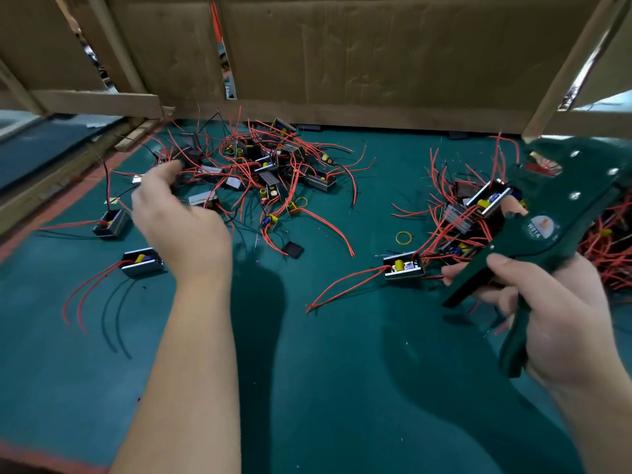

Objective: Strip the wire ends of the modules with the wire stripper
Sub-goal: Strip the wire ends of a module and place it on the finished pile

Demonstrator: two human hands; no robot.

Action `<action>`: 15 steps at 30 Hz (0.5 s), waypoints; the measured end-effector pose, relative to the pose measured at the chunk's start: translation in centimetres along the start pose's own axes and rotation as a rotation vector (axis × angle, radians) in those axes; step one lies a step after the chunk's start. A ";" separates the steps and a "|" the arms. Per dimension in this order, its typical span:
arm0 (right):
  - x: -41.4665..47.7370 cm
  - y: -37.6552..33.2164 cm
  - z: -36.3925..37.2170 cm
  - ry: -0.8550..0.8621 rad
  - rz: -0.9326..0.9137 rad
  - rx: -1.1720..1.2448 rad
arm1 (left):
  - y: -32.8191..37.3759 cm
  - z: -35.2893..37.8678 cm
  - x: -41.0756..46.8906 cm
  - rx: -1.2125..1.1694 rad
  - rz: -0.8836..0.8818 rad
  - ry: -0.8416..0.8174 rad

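Wire stripper (561, 200) sits clenched in the right hand (561, 323), right of the module pile (260, 165). Left hand (181, 220) reaches that pile, blurred, grip unclear.

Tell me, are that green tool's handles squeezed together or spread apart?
Spread apart. The right hand grips the wire stripper, and its two handles visibly fork away from each other.

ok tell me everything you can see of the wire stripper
The wire stripper is dark green, with silver rivets on its wide head and a round label near the pivot. It looks like painted metal. The right hand grips its handles, which stand partly apart, thumb over the upper one. It is held above the green mat, tilted, head pointing up and away, near the right-hand pile of modules.
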State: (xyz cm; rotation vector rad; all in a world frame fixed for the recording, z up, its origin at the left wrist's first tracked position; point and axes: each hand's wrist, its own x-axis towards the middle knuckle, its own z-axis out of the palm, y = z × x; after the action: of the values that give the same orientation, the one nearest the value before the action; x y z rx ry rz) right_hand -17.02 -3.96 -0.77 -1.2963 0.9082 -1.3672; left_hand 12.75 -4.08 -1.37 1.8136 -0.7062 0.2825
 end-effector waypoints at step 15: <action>-0.2 1.0 0.6 -0.130 0.191 0.203 | 0.8 1.2 -0.9 -0.376 -0.179 -0.161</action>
State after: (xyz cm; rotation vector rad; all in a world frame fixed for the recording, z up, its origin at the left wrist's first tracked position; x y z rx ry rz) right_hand -16.33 -3.89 -1.65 -1.1009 0.7631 -1.1795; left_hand 11.40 -5.10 -1.63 1.5352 -0.6534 -0.1115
